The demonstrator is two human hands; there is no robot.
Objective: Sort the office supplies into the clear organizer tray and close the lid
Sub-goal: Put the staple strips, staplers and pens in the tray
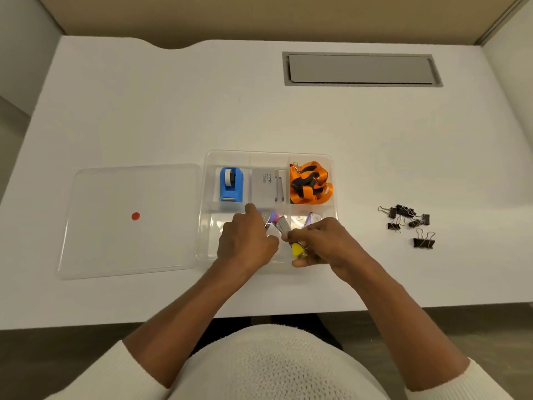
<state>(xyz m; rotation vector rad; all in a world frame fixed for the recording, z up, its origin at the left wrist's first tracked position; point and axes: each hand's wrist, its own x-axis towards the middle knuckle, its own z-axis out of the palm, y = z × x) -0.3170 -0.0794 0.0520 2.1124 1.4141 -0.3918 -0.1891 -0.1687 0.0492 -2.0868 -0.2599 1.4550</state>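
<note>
Both hands cover the clear organizer tray's [205, 180] near compartments, so the small colourful items there [297, 250] (purple, yellow, metallic) stay unidentifiable. Small print on the white card box [263, 184] is illegible.

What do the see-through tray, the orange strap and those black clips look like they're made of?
Organizer tray: clear, glossy plastic, apparently; the desk shows through its walls.
Orange lanyard: woven fabric, matte, lying in soft folds, with a small metal clasp.
Binder clips: probably painted black metal bodies with thin, shiny wire handles.
</note>
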